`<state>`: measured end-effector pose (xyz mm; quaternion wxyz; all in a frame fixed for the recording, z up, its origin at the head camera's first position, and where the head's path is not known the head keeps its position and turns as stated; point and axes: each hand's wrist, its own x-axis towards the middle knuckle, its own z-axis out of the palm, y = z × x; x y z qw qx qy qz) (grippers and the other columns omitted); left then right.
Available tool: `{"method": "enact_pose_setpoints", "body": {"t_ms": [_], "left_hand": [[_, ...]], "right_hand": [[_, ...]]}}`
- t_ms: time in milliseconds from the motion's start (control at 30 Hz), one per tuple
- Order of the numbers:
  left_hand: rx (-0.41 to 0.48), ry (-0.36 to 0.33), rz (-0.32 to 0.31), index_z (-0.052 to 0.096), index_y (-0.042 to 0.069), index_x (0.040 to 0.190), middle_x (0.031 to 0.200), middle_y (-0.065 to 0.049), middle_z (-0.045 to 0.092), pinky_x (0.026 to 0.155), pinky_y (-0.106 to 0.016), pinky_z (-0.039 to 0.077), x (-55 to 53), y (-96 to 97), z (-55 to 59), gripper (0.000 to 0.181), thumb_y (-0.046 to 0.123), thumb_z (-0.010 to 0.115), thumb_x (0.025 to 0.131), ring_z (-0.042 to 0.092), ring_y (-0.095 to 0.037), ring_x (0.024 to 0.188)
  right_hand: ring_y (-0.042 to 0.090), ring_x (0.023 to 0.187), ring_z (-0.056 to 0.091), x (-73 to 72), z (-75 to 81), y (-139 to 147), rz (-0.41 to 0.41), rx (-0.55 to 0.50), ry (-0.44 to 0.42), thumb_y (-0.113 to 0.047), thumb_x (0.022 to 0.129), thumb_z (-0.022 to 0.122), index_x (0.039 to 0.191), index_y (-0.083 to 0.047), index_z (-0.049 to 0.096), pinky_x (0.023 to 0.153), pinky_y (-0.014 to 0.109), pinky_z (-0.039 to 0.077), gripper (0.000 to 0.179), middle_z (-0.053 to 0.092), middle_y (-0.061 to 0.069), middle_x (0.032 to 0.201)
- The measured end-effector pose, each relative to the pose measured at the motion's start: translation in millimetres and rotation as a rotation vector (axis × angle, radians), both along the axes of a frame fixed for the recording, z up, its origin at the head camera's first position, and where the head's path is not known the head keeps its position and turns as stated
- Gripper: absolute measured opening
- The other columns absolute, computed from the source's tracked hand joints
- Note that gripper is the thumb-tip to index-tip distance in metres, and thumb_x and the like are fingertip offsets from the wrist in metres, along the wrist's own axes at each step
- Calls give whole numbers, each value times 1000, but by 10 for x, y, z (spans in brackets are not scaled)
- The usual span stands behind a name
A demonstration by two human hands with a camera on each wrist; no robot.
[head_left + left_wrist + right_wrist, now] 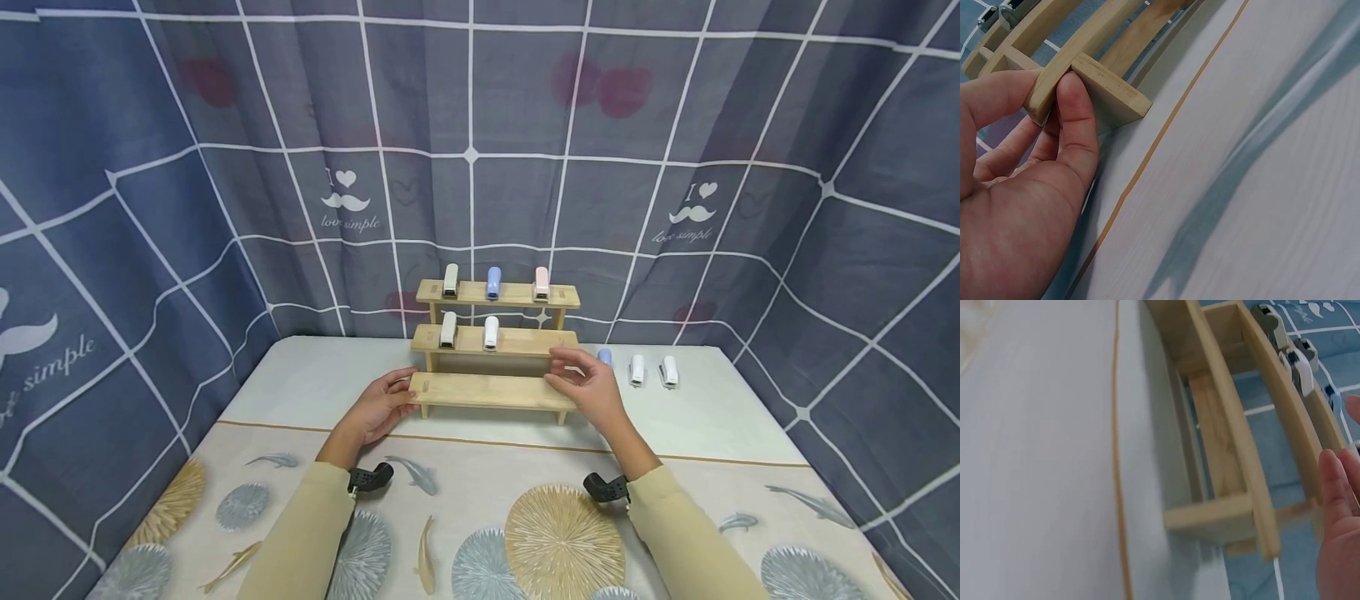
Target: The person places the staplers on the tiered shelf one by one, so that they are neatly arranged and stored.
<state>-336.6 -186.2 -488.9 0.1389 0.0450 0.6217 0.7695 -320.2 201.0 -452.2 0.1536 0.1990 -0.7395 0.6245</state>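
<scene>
A three-tier wooden display stand (495, 389) stands before me with small staplers on its upper two tiers. My left hand (381, 406) pinches the left end of the lowest shelf, thumb against one face and forefinger against the other (1029, 162). My right hand (588, 387) is at the right end of the middle shelf, its fingers (1333, 481) fairly straight beside the wood. On that shelf sit a beige stapler (447, 331) and a white stapler (491, 332). The top shelf carries a beige stapler (450, 281), a blue stapler (493, 283) and a pink stapler (542, 284).
On the pale tabletop right of the stand, a blue stapler (604, 357) shows partly behind my right hand, beside two white staplers (637, 370) (668, 372). A patterned cloth (420, 533) covers the front. A dark checked curtain (420, 200) hangs behind and along both sides.
</scene>
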Motion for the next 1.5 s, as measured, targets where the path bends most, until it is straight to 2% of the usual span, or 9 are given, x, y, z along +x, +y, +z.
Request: {"method": "enact_pose_setpoints", "body": {"t_ms": [200,300,433,533,733,933,1100,1233,1500], "left_hand": [[1,18,-11,26,-5,157,111,-1,57,80,-19,58,-10,-4,-7,64,-10,52,99,64,-10,90],[12,15,-12,26,-5,157,110,0,57,79,-19,58,-24,-1,-22,65,-10,53,99,64,-10,89],[18,10,-8,27,-4,157,109,0,57,79,-20,58,-31,5,-30,65,-10,54,98,63,-10,89],[19,13,-4,27,-5,157,109,0,57,79,-20,58,-28,11,-27,65,-10,54,98,63,-10,89],[16,8,-1,28,-4,157,108,0,56,79,-19,58,-29,17,-31,65,-10,54,98,63,-10,89],[13,2,5,28,-4,157,110,0,57,79,-20,58,-28,18,-32,66,-11,55,97,64,-11,90],[9,-1,9,29,-3,157,111,-1,58,79,-20,59,-17,24,-15,65,-10,55,97,65,-11,90],[15,-6,11,29,-3,157,112,-2,59,79,-21,59,-14,22,-6,65,-10,55,97,65,-12,91],[-7,3,1,28,-5,157,114,-2,58,79,-20,58,-2,6,-7,66,-10,55,97,63,-11,92]], "right_hand": [[31,110,67,27,-93,196,-68,37,12,7,85,77,124,16,63,96,35,59,42,61,34,127],[31,109,68,58,-119,293,-93,34,-13,4,86,78,123,13,65,94,31,60,41,62,32,129],[19,102,72,96,-150,424,-123,18,-34,-1,85,81,122,9,67,87,20,60,41,64,28,129],[17,99,73,119,-161,512,-148,24,-32,-3,84,82,119,7,68,84,19,60,39,65,27,127],[4,106,67,144,-173,655,-185,76,-13,-3,86,81,121,8,67,101,33,57,39,64,27,129],[-4,121,54,134,-239,798,-223,174,-43,-9,85,83,123,7,68,107,34,53,44,61,24,134],[16,133,51,139,-268,900,-250,271,-111,-13,86,83,127,3,68,109,48,50,46,57,21,143],[38,135,49,139,-279,970,-211,282,-178,-12,86,82,133,3,64,110,56,48,52,52,22,148],[48,139,48,83,-287,1075,-148,348,-330,-21,86,84,146,-4,53,112,55,46,69,46,24,152]]}}
